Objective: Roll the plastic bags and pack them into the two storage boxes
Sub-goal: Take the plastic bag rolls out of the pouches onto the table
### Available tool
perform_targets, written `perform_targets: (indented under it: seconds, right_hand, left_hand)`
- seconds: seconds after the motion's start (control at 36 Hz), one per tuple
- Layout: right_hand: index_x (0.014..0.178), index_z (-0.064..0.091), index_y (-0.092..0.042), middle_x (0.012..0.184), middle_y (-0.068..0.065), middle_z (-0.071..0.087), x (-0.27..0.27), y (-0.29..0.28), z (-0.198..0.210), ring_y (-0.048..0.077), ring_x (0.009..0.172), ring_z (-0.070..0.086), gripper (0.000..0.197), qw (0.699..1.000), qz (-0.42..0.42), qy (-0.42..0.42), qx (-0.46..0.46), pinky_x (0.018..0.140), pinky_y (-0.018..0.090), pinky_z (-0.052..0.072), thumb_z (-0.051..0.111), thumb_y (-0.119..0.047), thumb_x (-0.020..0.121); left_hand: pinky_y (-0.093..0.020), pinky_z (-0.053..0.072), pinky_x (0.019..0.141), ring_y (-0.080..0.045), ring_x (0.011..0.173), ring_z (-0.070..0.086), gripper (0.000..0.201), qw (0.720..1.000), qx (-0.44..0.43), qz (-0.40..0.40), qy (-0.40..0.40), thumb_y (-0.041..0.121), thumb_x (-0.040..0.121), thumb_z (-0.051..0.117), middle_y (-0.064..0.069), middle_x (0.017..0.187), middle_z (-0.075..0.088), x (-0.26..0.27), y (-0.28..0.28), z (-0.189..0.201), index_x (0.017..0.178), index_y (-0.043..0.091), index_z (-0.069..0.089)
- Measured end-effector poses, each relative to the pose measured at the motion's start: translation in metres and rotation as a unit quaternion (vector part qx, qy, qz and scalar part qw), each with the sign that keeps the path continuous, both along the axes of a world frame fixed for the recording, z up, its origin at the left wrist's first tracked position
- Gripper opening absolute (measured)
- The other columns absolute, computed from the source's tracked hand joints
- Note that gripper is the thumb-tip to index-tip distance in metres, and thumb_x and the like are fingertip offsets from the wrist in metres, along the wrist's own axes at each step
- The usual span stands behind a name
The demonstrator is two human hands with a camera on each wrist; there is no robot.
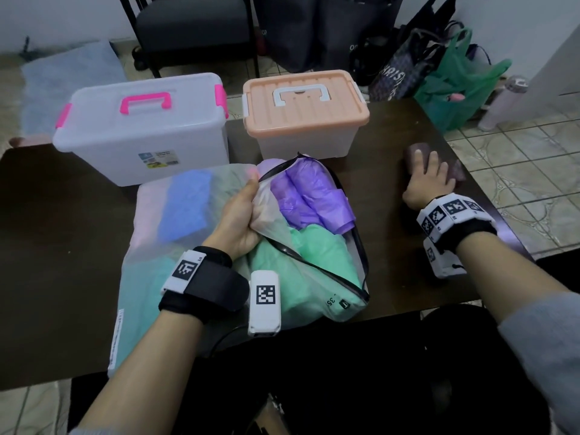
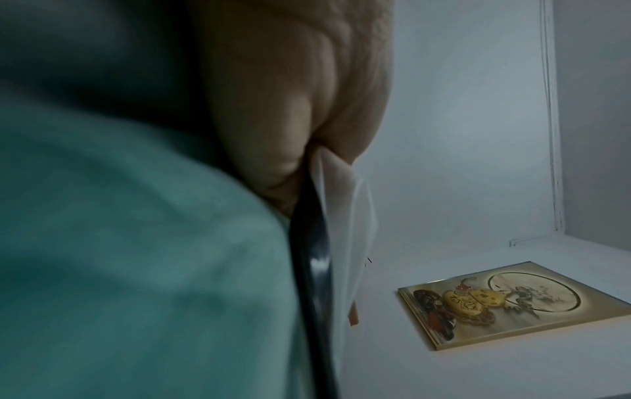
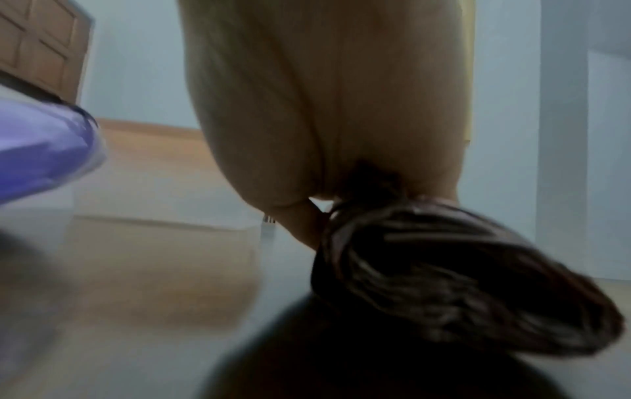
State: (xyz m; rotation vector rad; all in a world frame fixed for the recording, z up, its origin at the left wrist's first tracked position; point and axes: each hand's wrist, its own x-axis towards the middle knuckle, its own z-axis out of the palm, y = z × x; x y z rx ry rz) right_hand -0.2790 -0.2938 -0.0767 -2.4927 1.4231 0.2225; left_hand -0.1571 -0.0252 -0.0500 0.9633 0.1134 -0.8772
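A translucent zip pouch (image 1: 332, 277) with a black zipper lies mid-table, holding purple bags (image 1: 310, 196) and green bags (image 1: 317, 255). My left hand (image 1: 241, 211) grips the pouch's open flap; the left wrist view shows the hand (image 2: 297, 108) pinching the film (image 2: 345, 216) beside the zipper (image 2: 314, 270) and a green bag (image 2: 136, 243). My right hand (image 1: 430, 177) lies over a dark maroon rolled bag (image 1: 417, 155) on the table's right, fingers curled round it (image 3: 461, 270). Behind stand the clear box with pink handle (image 1: 141, 130) and the peach-lidded box (image 1: 304, 111), both with lids on.
A flat translucent pack with blue, pink and teal bags (image 1: 185, 208) lies left of the pouch. The table's right edge (image 1: 489, 196) runs close to my right hand. Beyond the table are a dark chair (image 1: 194, 23), floor bags (image 1: 458, 80) and a bottle (image 1: 505, 102).
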Motion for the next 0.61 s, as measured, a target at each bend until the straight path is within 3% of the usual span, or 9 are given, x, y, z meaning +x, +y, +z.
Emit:
perform_targets:
  seconds: [0.11, 0.22, 0.28, 0.33, 0.39, 0.44, 0.5, 0.56, 0.61]
  right_hand:
    - [0.151, -0.004, -0.022, 0.158, 0.005, -0.012, -0.006, -0.010, 0.003, 0.029, 0.146, -0.007, 0.080, 0.999, 0.039, 0.002, -0.019, 0.117, 0.050, 0.002, 0.048, -0.009, 0.092]
    - [0.152, 0.001, -0.019, 0.159, 0.008, -0.009, -0.006, -0.004, 0.015, 0.033, 0.145, -0.006, 0.080, 0.998, 0.053, -0.027, -0.021, 0.116, 0.051, 0.002, 0.054, -0.025, 0.093]
    - [0.148, 0.021, -0.012, 0.154, 0.016, 0.014, -0.002, 0.010, 0.025, 0.036, 0.141, 0.013, 0.070, 0.984, 0.090, -0.139, -0.070, 0.113, 0.049, 0.015, 0.057, -0.027, 0.090]
    - [0.130, 0.046, -0.005, 0.132, 0.021, 0.044, 0.005, 0.034, 0.036, 0.036, 0.124, 0.038, 0.046, 0.952, 0.137, -0.260, -0.090, 0.102, 0.042, 0.030, 0.057, -0.020, 0.089]
    - [0.112, 0.058, -0.004, 0.111, 0.019, 0.057, 0.013, 0.061, 0.044, 0.033, 0.108, 0.050, 0.028, 0.931, 0.187, -0.305, -0.070, 0.094, 0.035, 0.035, 0.056, -0.017, 0.088]
    - [0.105, 0.060, -0.005, 0.103, 0.014, 0.059, 0.020, 0.085, 0.046, 0.027, 0.099, 0.053, 0.024, 0.930, 0.215, -0.297, -0.025, 0.084, 0.025, 0.035, 0.057, -0.021, 0.088]
    - [0.114, 0.057, -0.007, 0.107, 0.011, 0.059, 0.026, 0.103, 0.045, 0.023, 0.099, 0.054, 0.034, 0.941, 0.234, -0.241, 0.047, 0.076, 0.021, 0.032, 0.059, -0.029, 0.088]
    - [0.130, 0.045, -0.007, 0.122, 0.013, 0.055, 0.032, 0.112, 0.040, 0.026, 0.111, 0.053, 0.054, 0.946, 0.245, -0.180, 0.111, 0.083, 0.024, 0.035, 0.060, -0.036, 0.088]
    - [0.136, 0.035, -0.006, 0.131, 0.016, 0.051, 0.036, 0.116, 0.037, 0.030, 0.118, 0.051, 0.064, 0.951, 0.232, -0.150, 0.139, 0.089, 0.028, 0.038, 0.062, -0.035, 0.087]
  left_hand:
    - [-0.031, 0.056, 0.081, -0.018, 0.097, 0.064, 0.043, 1.000, 0.007, 0.002, -0.003, 0.031, 0.100, 0.040, -0.014, 0.127, 0.059, 0.001, 0.000, -0.001, 0.130, 0.003, 0.051]
    - [-0.031, 0.056, 0.082, -0.017, 0.093, 0.066, 0.040, 1.000, 0.009, 0.000, -0.010, 0.031, 0.100, 0.040, -0.013, 0.119, 0.063, 0.001, 0.000, -0.001, 0.125, 0.003, 0.054]
    - [-0.030, 0.056, 0.080, -0.015, 0.086, 0.069, 0.036, 1.000, 0.004, -0.006, -0.014, 0.031, 0.100, 0.040, -0.010, 0.107, 0.067, 0.002, 0.001, -0.002, 0.116, 0.004, 0.059]
    - [-0.030, 0.057, 0.078, -0.014, 0.082, 0.070, 0.034, 1.000, 0.000, -0.015, -0.018, 0.031, 0.100, 0.040, -0.008, 0.098, 0.070, 0.002, 0.002, -0.001, 0.109, 0.006, 0.061]
    - [-0.029, 0.057, 0.079, -0.014, 0.083, 0.070, 0.034, 0.999, -0.003, -0.026, -0.024, 0.031, 0.100, 0.040, -0.007, 0.097, 0.071, 0.001, 0.003, -0.001, 0.108, 0.007, 0.062]
    - [-0.030, 0.056, 0.082, -0.014, 0.087, 0.069, 0.034, 0.999, -0.002, -0.035, -0.030, 0.032, 0.100, 0.040, -0.008, 0.102, 0.069, 0.000, 0.003, 0.001, 0.108, 0.008, 0.063]
    - [-0.033, 0.053, 0.089, -0.018, 0.099, 0.066, 0.035, 0.998, 0.003, -0.043, -0.035, 0.032, 0.100, 0.039, -0.012, 0.113, 0.066, -0.001, 0.004, 0.002, 0.112, 0.008, 0.062]
    - [-0.037, 0.049, 0.095, -0.023, 0.113, 0.059, 0.038, 0.998, 0.005, -0.046, -0.033, 0.033, 0.101, 0.038, -0.015, 0.124, 0.060, -0.002, 0.004, 0.003, 0.117, 0.006, 0.059]
    - [-0.038, 0.045, 0.100, -0.027, 0.121, 0.052, 0.041, 0.999, 0.016, -0.040, -0.026, 0.033, 0.100, 0.039, -0.019, 0.132, 0.054, -0.004, 0.004, 0.005, 0.122, 0.004, 0.056]
